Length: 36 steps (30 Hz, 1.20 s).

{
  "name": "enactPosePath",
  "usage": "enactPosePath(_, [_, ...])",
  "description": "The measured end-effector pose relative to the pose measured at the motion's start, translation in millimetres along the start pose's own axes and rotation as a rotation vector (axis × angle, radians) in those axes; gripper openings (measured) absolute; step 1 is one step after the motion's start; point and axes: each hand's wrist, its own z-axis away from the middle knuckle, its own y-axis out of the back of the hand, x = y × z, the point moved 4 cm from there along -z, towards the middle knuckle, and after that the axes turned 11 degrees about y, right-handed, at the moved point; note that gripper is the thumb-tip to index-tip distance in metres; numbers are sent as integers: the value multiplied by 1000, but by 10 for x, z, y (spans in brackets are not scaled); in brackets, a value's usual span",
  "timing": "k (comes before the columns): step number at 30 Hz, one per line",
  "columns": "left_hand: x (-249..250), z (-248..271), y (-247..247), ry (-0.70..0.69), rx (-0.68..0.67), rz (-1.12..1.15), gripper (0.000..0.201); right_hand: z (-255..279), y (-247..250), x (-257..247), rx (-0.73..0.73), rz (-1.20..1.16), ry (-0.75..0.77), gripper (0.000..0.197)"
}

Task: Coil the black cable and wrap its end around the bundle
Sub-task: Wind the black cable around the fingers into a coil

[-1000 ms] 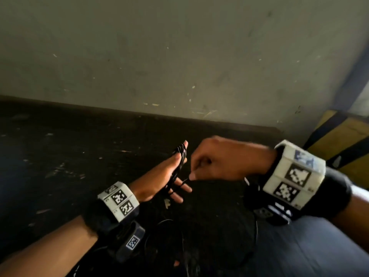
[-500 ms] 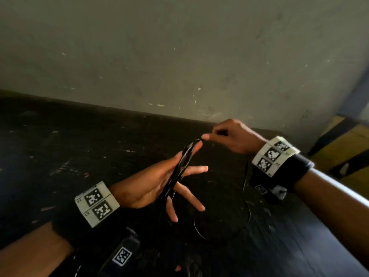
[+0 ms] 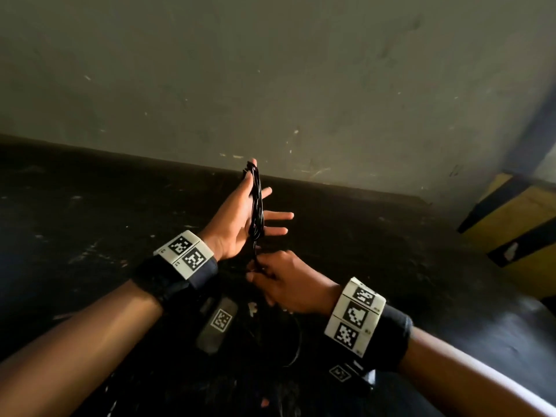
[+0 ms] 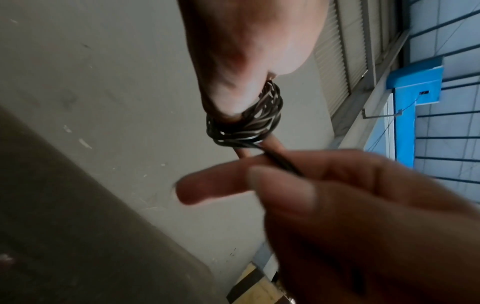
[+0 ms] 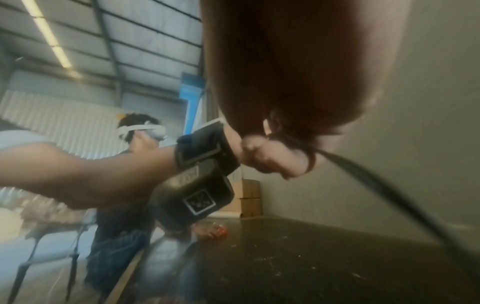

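Note:
My left hand stands upright over the dark table with its fingers straight and spread. The black cable is wound in several loops around it, from the fingertip down to the base of the palm. In the left wrist view the loops sit bunched around a finger. Just below the left palm, my right hand pinches the running strand between thumb and forefinger. From that pinch the cable trails down, and a loose loop lies on the table.
The dark scuffed table ends at a grey wall. A yellow and black striped box stands at the right. In the right wrist view another person wearing a headset stands beyond the table's edge, near cardboard boxes.
My right hand went from beside the left fingers, up over the fingertip, then down below the palm, leading the cable around. The left hand rose and turned more upright.

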Motion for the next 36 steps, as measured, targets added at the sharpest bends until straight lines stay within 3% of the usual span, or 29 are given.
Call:
enactPosePath(7, [-280, 130, 216, 42, 77, -244, 47, 67, 262, -329, -74, 309, 177, 21])
enactPosePath(11, [-547, 264, 248, 90, 8, -408, 57, 60, 711, -508, -121, 396, 161, 19])
enactPosePath(15, [-673, 441, 132, 179, -67, -515, 54, -26, 1041, -619, -222, 429, 166, 15])
enactPosePath(21, [-603, 697, -46, 305, -250, -481, 43, -191, 1491, -387, -86, 401, 166, 18])
enactPosePath(25, [-473, 756, -70, 299, -293, -403, 41, -225, 1461, -84, 23, 296, 175, 32])
enactPosePath(29, [-390, 723, -42, 290, -313, -350, 40, -210, 1255, 214, 171, 230, 177, 42])
enactPosePath(33, [-266, 620, -72, 269, -273, -224, 37, -168, 833, 417, 371, 91, 209, 35])
enactPosePath(36, [-141, 492, -106, 206, -241, -152, 41, -136, 492, 533, 430, -48, 152, 32])
